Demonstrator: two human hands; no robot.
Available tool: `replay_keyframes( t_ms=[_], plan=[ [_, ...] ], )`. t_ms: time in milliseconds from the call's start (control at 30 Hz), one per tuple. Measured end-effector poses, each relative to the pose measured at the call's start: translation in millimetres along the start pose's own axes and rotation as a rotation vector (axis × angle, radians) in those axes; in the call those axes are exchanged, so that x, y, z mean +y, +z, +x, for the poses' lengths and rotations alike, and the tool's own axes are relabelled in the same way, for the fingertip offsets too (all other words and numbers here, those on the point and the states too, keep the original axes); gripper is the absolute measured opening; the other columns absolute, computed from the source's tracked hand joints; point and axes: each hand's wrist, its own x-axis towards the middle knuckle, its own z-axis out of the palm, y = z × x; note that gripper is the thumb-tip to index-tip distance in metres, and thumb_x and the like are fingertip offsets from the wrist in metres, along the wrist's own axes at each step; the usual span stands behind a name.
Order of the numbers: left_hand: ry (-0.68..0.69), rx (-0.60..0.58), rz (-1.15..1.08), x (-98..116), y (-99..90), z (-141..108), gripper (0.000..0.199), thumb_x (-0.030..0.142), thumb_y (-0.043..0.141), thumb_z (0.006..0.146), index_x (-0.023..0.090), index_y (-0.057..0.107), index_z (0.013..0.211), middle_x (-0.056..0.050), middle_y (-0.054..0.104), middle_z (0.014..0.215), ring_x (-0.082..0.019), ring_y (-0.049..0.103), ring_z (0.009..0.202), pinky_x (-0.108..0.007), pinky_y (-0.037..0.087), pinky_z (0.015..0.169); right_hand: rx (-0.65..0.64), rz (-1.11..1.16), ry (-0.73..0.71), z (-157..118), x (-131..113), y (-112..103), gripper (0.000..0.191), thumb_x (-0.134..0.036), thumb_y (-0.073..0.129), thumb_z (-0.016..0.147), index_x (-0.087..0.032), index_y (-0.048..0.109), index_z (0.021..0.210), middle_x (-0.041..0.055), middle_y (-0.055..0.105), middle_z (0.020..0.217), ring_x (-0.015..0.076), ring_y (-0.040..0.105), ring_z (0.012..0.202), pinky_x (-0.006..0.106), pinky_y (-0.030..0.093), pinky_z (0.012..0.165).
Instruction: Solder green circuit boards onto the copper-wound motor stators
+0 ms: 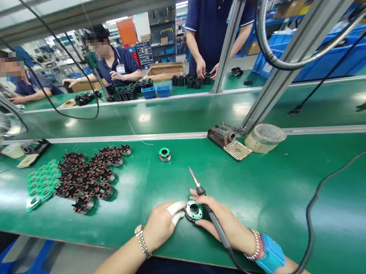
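A motor stator (194,211) topped by a green ring-shaped circuit board is at the front of the green bench. My left hand (164,220), with white covers on two fingers, holds it from its left side. Across the palm of my right hand (223,220) lies a soldering iron (215,225), its tip pointing up and away. The thumb and fingers of that same hand also grip the stator's right side. Farther off stands another stator (164,154) with a green board on top.
Several bare stators (87,174) are massed at left beside a panel of green circuit boards (43,181). A soldering iron stand (222,134) with a sponge (237,150) and a round plastic tub (265,138) sit back right. The iron's cable (310,224) loops along the right. Co-workers sit and stand beyond the conveyor.
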Motion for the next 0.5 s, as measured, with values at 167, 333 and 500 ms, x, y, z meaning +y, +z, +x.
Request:
replay_keyframes(
  t_ms=[167, 333, 500],
  plan=[
    [0.277, -0.146, 0.127, -14.2, -20.0, 20.3, 0.027, 0.026, 0.038, 0.089, 0.018, 0.062, 0.097, -0.008, 0.069, 0.09, -0.016, 0.064, 0.079, -0.028, 0.052, 0.073, -0.005, 0.008, -0.011, 1.2, 0.6, -0.5, 0.034, -0.016, 0.054, 0.079, -0.022, 0.042, 0.11, 0.0136, 0.053, 0.124, 0.02, 0.052, 0.114, 0.037, 0.045, 0.093],
    [0.375, -0.191, 0.074, -24.2, -23.5, 27.7, 0.032, 0.023, 0.032, 0.089, 0.018, 0.063, 0.095, -0.007, 0.068, 0.083, -0.014, 0.062, 0.074, -0.025, 0.05, 0.07, -0.013, 0.025, -0.029, 1.4, 2.1, -1.3, 0.034, -0.017, 0.055, 0.079, -0.022, 0.042, 0.109, 0.0122, 0.058, 0.118, 0.0203, 0.051, 0.115, 0.037, 0.045, 0.093],
    [0.087, -0.054, 0.014, -13.8, -3.8, 20.3, 0.027, 0.025, 0.04, 0.086, 0.018, 0.065, 0.084, -0.005, 0.067, 0.072, -0.014, 0.061, 0.064, -0.024, 0.05, 0.062, 0.046, -0.005, -0.037, -0.3, 2.3, 5.2, 0.032, -0.018, 0.054, 0.08, -0.021, 0.044, 0.11, 0.0145, 0.056, 0.12, 0.0211, 0.055, 0.11, 0.035, 0.048, 0.091]
  ],
)
